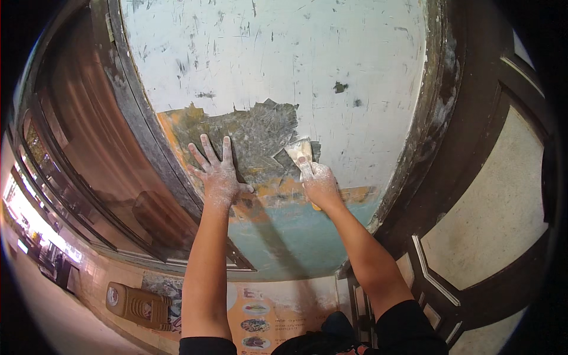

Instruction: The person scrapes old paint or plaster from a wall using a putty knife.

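White paint, chipped and scratched, covers the upper part of a wall panel (284, 66). Below it lies a rough grey-brown patch (262, 137) with orange paint remnants, and lower down the surface is pale green. My left hand (218, 177), dusted white, rests on the bare patch with fingers spread and holds nothing. In my right hand (319, 182) is a putty knife (298, 150) with a wide, white-smeared blade. Its blade lies at the patch's right edge, against the white paint, and my thumb presses on the blade's base. Most of the handle is hidden in the hand.
Worn dark frames (426, 120) border the panel. At left, glass panes show a brown curtain (111, 133); at right stands a dark wooden door with pale panels (492, 208). Below are a brown plastic stool (128, 306) and an orange printed banner (284, 328) bearing writing and food pictures.
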Demonstrator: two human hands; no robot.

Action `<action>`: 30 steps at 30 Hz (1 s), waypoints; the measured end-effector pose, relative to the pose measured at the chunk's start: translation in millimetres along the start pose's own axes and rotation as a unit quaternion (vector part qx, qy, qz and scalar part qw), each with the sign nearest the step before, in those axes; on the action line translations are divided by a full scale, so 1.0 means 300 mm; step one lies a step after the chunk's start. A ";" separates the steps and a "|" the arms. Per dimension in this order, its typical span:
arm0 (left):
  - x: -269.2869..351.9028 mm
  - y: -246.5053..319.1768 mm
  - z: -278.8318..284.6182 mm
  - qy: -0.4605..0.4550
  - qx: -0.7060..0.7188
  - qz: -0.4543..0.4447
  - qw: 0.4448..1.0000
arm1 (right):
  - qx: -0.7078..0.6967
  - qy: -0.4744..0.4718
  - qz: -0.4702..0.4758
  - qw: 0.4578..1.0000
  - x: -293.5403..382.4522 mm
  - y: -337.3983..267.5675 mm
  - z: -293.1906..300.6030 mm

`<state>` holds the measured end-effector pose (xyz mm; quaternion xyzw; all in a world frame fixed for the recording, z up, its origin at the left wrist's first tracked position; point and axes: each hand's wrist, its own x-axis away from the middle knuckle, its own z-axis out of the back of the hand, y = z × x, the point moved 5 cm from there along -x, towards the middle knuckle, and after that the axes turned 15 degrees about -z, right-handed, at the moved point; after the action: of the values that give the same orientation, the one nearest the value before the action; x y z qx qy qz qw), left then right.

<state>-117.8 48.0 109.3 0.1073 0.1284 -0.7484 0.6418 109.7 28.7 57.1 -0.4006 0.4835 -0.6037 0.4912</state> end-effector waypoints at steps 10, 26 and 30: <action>-0.002 -0.012 -0.013 0.014 0.007 -0.008 1.000 | 0.042 0.040 0.043 0.997 -0.029 0.000 -0.007; 0.007 -0.013 0.005 -0.006 0.003 0.007 1.000 | -0.047 -0.011 -0.013 0.999 -0.015 -0.034 -0.043; -0.001 -0.012 -0.006 0.001 0.000 -0.003 1.000 | -0.028 0.002 0.023 0.999 -0.016 -0.060 -0.024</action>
<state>-121.4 49.3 107.7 0.1073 0.1294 -0.7503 0.6394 100.1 35.7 73.2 -0.4018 0.5105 -0.5788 0.4929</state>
